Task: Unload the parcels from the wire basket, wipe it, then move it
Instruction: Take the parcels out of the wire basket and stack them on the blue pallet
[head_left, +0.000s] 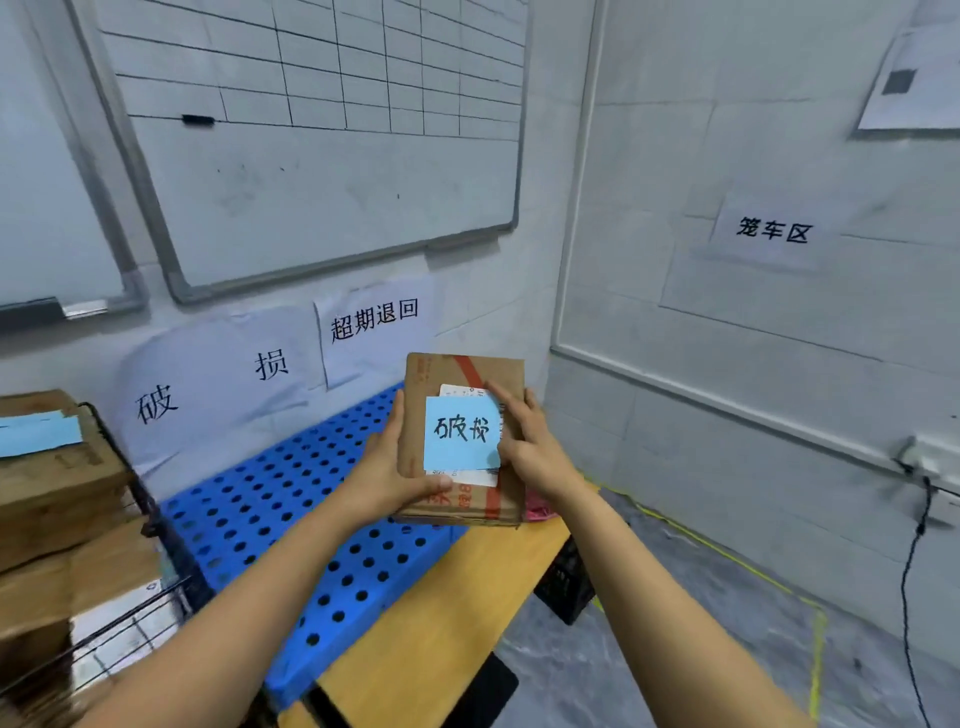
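Note:
A brown cardboard parcel (464, 374) with red tape and a blue handwritten note is held over the far end of the blue perforated board (291, 525). My left hand (387, 467) grips its left edge with the thumb across the front. My right hand (530, 441) holds its right side, with fingers lying on the note. The black wire basket (156, 525) stands at the left edge, with several brown parcels (57, 478) stacked in it. One of these carries a blue label.
The blue board lies on a wooden table (447, 613) against the wall. Paper signs and two whiteboards (322, 156) hang above it. A black crate (566, 582) sits under the table's right end. Grey floor with a yellow line and a hanging cable lie to the right.

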